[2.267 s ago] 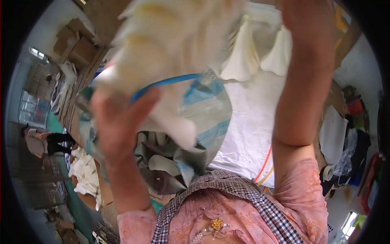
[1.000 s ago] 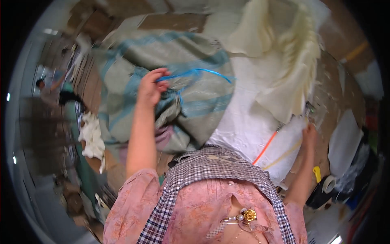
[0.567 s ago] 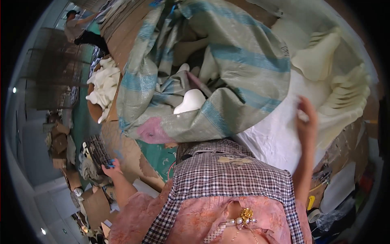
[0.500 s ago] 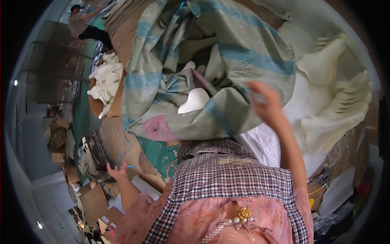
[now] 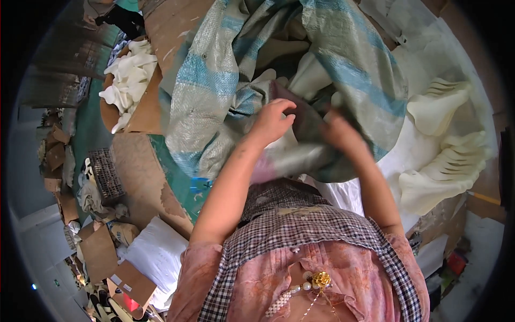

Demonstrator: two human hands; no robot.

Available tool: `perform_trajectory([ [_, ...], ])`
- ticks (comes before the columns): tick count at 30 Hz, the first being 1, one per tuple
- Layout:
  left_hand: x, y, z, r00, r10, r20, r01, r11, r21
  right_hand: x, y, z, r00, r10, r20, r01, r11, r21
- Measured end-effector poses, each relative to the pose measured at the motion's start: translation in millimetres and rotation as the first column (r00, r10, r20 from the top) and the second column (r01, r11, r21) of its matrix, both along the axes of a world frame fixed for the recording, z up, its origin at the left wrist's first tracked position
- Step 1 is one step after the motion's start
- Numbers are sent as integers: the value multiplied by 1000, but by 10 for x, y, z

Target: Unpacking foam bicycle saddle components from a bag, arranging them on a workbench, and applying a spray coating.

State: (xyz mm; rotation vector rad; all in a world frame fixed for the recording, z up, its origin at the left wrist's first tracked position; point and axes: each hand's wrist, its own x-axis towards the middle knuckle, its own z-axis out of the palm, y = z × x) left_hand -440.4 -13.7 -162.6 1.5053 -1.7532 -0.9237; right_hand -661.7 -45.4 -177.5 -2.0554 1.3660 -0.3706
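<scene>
A large grey-green woven sack (image 5: 214, 80) with blue stripes lies in front of me, its mouth gaping upward. Pale, smooth shaped pieces (image 5: 311, 75) show inside it. Over the near side of the mouth is my left hand (image 5: 271, 122), fingers bent, thumb apart from them and nothing visible between. Below that hand, part of a white piece (image 5: 285, 140) shows. My right hand (image 5: 343, 131) is at the right side of the mouth, against the sack; motion smears its fingers, so its grip is unclear. The near rim of the sack is blurred too.
Nested stacks of cream shaped pieces (image 5: 442, 172) rest on white sheeting at the right. A carton (image 5: 147, 110) filled with similar white pieces stands at the left. Farther left are a dark crate (image 5: 105, 173), a white bag (image 5: 155, 252) and cardboard boxes. Another person (image 5: 120, 20) is at the far left.
My left hand has swung in from the far left to above the sack's mouth. The right hand stays near the sack's right side. The sack's near rim has shifted, and the view has moved.
</scene>
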Motion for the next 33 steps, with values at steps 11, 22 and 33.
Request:
perform_trajectory([
  [11, 252, -50, 1, 757, -390, 524, -101, 722, 684, -870, -243, 175, 992, 21, -122, -45, 979, -198],
  [22, 1157, -476, -416, 712, 315, 628, -323, 941, -106, -558, -541, -341, 951, -296, -89, 241, 891, -386],
  [33, 1026, -599, -571, 807, 44, 589, -301, 889, 345, 602, 389, -537, 868, 312, -386, -209, 935, 287],
])
